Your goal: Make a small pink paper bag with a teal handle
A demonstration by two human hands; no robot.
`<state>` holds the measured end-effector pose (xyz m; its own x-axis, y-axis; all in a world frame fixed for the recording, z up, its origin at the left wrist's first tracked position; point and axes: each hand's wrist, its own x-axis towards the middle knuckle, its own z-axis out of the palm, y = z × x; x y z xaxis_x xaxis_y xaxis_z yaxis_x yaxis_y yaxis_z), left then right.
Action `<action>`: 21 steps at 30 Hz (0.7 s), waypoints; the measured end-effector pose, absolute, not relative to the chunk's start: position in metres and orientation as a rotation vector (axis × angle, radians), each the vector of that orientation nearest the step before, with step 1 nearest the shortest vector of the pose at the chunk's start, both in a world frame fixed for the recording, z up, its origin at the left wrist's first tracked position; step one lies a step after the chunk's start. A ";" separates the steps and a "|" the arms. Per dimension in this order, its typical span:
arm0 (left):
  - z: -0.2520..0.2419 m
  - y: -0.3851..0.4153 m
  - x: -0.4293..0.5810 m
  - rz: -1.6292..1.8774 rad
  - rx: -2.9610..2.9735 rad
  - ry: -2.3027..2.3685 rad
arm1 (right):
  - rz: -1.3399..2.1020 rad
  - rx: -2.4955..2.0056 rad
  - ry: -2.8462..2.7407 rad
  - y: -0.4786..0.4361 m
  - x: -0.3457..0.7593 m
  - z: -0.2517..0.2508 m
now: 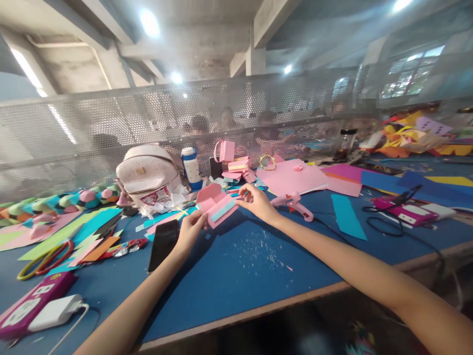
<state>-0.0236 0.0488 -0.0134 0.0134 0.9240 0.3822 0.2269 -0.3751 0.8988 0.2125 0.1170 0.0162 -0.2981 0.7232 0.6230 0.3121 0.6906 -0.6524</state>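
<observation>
A small pink paper bag model (213, 203) with a light-blue strip across its front is held above the blue table (236, 276). My left hand (191, 228) grips its lower left corner, fingers closed on the paper. My right hand (255, 200) pinches the right end of the blue strip at the model's edge. A pink glue gun (295, 204) lies just right of my right hand. A black phone (163, 237) lies face up to the left of my left hand.
A white backpack (146, 173) and a bottle (192, 166) stand behind the model. Pink paper sheets (295, 176), other pink paper models (236, 165) and coloured offcuts lie around. A purple power strip (33, 301) with a white charger sits at front left. A mesh fence rises behind, with people beyond.
</observation>
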 end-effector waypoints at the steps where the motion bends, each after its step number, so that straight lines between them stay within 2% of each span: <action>1: -0.013 0.048 -0.023 1.407 1.655 1.187 | 0.544 -0.814 -1.890 0.118 0.213 0.015; 11: -0.012 0.049 -0.023 1.405 1.656 1.177 | 0.592 -0.840 -1.920 0.112 0.207 0.013; 21: -0.014 0.051 -0.025 1.474 1.655 1.228 | 0.373 -0.561 -2.171 0.089 0.206 0.032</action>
<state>-0.0250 0.0506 -0.0140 -0.0439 0.9087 0.4150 0.2447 -0.3930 0.8864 0.2065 0.0888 0.0324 -0.5460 0.5135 0.6620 0.2630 0.8552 -0.4466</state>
